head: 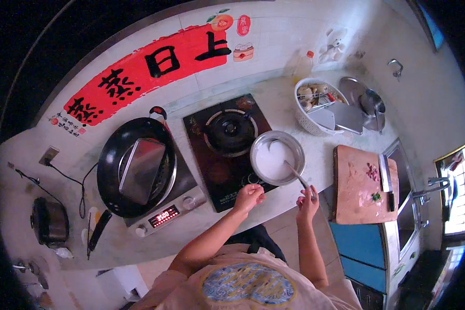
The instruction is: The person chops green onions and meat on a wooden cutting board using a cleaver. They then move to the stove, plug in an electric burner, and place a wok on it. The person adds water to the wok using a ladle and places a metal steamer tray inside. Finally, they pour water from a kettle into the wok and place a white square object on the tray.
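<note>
A round metal bowl (303,164) of white liquid (269,161) sits partly over the right front corner of a black glass gas hob (217,174). My right hand (308,203) grips the handle of a metal spoon (297,174), whose lower end dips into the liquid. Just below the bowl's near left side is my left hand (250,199). Its fingers are curled in, and I see nothing between them.
Left of the hob, a black wok (110,186) holding a metal tray (143,170) rests on an induction cooker (192,193). A white basket (306,120) of utensils stands at back right. A cleaver (384,174) and chopped food (373,172) lie on a wooden board (352,186) near the sink (407,217).
</note>
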The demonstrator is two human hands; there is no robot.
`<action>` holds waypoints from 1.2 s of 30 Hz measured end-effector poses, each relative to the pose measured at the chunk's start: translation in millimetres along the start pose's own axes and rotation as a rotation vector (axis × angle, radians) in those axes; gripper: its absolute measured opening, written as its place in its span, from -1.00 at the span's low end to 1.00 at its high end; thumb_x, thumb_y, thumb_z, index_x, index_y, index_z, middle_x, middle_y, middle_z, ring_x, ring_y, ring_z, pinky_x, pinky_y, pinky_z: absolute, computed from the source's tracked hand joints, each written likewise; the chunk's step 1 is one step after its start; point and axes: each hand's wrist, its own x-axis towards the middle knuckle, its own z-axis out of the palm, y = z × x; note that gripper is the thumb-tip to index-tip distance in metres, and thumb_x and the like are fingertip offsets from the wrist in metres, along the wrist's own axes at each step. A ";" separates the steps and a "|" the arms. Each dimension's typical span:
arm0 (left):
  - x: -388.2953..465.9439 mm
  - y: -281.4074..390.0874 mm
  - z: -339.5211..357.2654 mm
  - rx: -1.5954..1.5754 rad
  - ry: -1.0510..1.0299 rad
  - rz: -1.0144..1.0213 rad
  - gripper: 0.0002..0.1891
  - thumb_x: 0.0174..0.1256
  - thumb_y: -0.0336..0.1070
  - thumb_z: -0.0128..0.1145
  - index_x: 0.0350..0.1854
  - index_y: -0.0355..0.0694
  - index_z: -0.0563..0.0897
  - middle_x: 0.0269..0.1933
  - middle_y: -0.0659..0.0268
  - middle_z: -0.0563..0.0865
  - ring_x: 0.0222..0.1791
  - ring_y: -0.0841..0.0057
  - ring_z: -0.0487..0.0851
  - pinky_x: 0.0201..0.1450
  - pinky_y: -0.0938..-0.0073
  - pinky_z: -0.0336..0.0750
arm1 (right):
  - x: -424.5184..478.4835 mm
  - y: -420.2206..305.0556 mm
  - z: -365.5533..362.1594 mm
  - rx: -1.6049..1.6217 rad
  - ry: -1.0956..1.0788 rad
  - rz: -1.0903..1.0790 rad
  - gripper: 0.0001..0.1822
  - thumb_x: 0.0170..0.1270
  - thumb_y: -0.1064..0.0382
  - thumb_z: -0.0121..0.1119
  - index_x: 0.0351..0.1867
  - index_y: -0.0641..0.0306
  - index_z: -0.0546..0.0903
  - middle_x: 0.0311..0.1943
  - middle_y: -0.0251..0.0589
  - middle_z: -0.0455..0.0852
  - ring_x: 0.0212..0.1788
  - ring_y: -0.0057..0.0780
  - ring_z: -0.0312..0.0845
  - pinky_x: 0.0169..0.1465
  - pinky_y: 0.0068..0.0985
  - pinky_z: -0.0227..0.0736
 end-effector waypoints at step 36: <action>-282.8 -88.5 -96.3 -0.067 1.079 0.522 -0.81 0.09 -0.30 0.16 -0.30 -0.29 0.61 -0.41 0.35 0.65 -0.38 0.69 0.54 -0.25 0.63 0.45 | -261.4 41.2 81.9 -0.686 -1.857 -0.095 -0.89 0.10 0.37 0.09 -0.43 0.42 0.54 -0.61 -0.26 0.57 -0.67 -0.67 0.35 -0.60 -0.71 0.25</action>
